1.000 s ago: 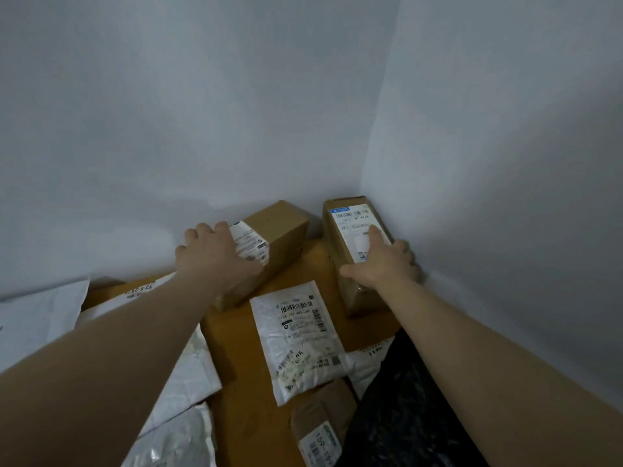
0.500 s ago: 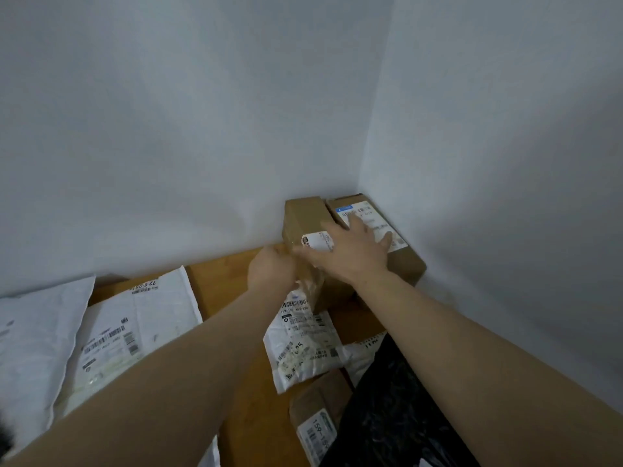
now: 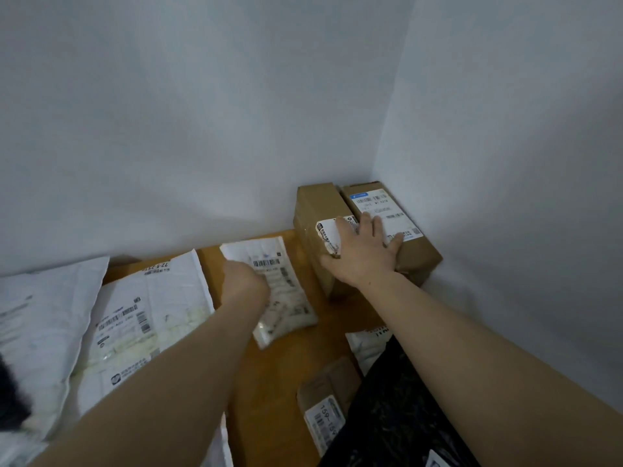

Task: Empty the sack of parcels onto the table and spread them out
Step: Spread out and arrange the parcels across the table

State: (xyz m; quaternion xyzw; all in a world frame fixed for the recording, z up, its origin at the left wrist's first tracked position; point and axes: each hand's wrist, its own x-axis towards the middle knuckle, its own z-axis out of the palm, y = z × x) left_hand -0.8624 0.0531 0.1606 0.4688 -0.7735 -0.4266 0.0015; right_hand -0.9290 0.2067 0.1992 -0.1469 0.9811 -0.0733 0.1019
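Two boxes point(image 3: 315, 210) touching in far corner of counter point(image 3: 286, 358); right hand point(image 3: 365, 254) flat, fingers spread across both tops. Stiff, likely light: take by opposite sides. Left hand point(image 3: 246, 284) on soft, slick mailer point(image 3: 290, 291), fingers hidden, grip undetermined; pinch edge.

bare table point(image 3: 286, 365) mid-front, boxes point(image 3: 313, 210) blocking corner

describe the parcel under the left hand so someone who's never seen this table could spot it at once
Find the corner where the white walls meet; two brown boxes sit on the wooden table. Just left of them lies the small white mailer, the left hand over its left edge. It is much smaller than the white bags further left.
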